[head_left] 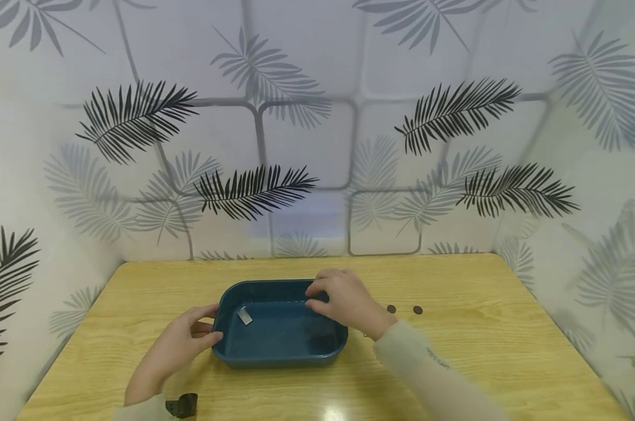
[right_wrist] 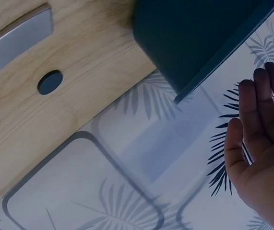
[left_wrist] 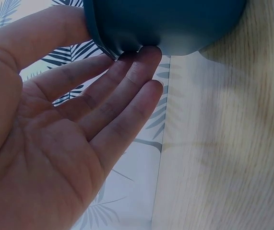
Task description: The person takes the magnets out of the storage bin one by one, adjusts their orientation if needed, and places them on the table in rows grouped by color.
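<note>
A deep blue rectangular tray [head_left: 280,361] with rounded corners rests on the wooden table. My left hand [head_left: 183,339] grips its left end, with the thumb over the rim and the fingers against the outer wall; the left wrist view shows those fingers [left_wrist: 122,103] touching the wall. Inside the tray, towards the left, lies a small silvery rectangular piece [head_left: 245,316]. Over the tray's right end hovers my right hand [head_left: 346,298], thumb and index finger apart. The right wrist view shows its other fingers [right_wrist: 259,110] loosely bent, and I see nothing held.
Two small dark discs [head_left: 391,309] [right_wrist: 50,82] lie on the table right of the tray. Beside them is a curved silvery strip [right_wrist: 19,38], mostly hidden by my right wrist in the head view. A leaf-patterned wall covering [head_left: 307,222] stands behind the table [head_left: 480,351].
</note>
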Motion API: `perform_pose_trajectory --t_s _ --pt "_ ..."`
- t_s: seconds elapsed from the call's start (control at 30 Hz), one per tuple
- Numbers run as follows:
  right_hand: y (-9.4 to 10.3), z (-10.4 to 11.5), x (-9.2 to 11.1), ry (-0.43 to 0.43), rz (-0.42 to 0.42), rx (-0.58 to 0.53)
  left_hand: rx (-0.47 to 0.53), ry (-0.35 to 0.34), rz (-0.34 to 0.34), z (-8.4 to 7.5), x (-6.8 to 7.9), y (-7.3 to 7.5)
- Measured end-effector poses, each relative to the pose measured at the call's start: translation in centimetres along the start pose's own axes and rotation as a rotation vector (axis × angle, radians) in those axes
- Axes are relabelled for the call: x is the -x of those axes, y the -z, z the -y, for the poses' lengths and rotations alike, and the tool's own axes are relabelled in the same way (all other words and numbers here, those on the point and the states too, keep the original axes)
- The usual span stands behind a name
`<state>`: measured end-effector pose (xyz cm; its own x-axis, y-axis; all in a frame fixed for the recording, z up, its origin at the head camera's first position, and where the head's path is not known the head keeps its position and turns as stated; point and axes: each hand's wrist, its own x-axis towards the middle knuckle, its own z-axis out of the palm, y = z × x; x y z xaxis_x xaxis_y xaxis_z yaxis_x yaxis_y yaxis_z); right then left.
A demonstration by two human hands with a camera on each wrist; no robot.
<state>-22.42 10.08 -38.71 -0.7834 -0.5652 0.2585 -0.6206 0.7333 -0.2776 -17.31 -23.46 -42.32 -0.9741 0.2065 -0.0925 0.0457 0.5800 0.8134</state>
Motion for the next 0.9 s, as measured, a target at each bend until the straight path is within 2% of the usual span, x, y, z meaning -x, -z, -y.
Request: perform_pose_trajectory --t_s 0.3,0.53,0.73,0.9 --pt "-1.5 2.6 -2.2 0.018 0.056 -0.010 -0.008 -0.011 -0.001 -0.1 -0.1 0.0" --pt "-3.1 3.9 -3.6 -0.009 0.115 -0.023 0.001 -0.021 0.001 -0.3 0.0 0.0" --pt "-4.4 5.1 -4.3 -0.030 0.194 0.014 0.003 -0.021 -0.001 -0.3 0.2 0.1" --pt "-5.2 6.2 -4.5 -0.035 0.227 0.041 0.000 -0.019 -0.003 -0.1 0.2 0.2"
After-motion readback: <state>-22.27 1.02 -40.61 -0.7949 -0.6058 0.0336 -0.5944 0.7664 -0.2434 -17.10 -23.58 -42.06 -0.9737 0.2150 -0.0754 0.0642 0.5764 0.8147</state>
